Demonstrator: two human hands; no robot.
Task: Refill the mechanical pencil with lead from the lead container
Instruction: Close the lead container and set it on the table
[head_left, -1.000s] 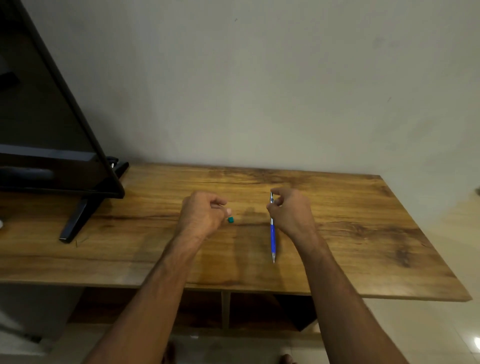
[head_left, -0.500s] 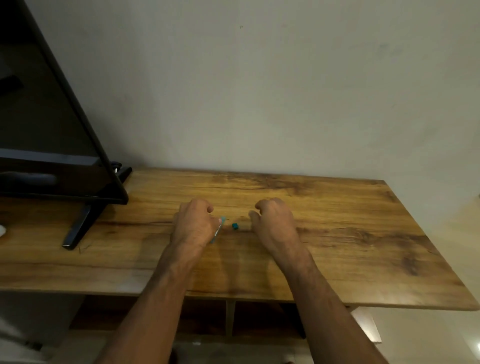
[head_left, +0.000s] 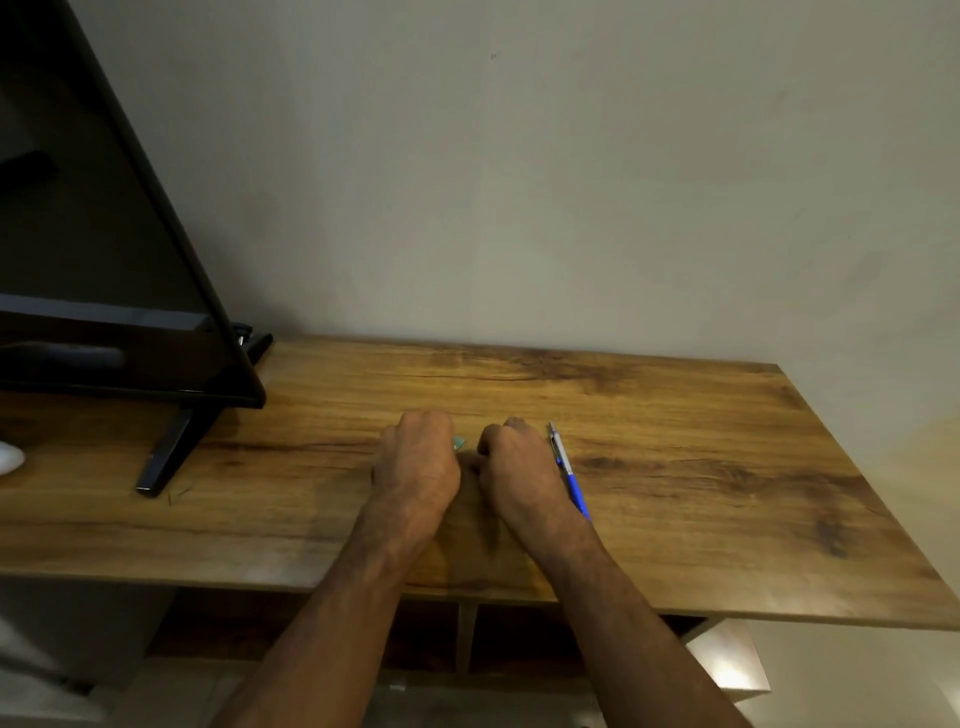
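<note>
Here the scene is a long wooden table (head_left: 675, 493) with strong brown grain and some darker stains, standing against a plain pale wall (head_left: 519, 182). The near edge of the table runs across the lower part of the view, and under it dark open shelves (head_left: 519, 639) can be seen, with a thin divider between them. At the far left stands a black screen (head_left: 104, 260), tilted in the wide-angle view, on a black angled foot (head_left: 176, 452) that rests on the table. At the very left edge a small white object (head_left: 8, 457) lies on the wood; what it is cannot be told. The floor at the lower right is light.

Both bare forearms come from the near side to the middle of the table. The left hand (head_left: 415, 462) is curled into a loose fist with the knuckles up, and a small teal piece (head_left: 458, 442) shows just beside its far right side, near the fingers. I cannot tell whether the hand holds this piece or it only lies there. The right hand (head_left: 519, 467) is also curled, close beside the left; what its fingers hold, if anything, is hidden.

The mechanical pencil (head_left: 566, 467), blue with a silver far end, lies along the right side of the right hand, touching or just beside it. Its near end is hidden by the wrist. If the hand grips it, I cannot say.
</note>
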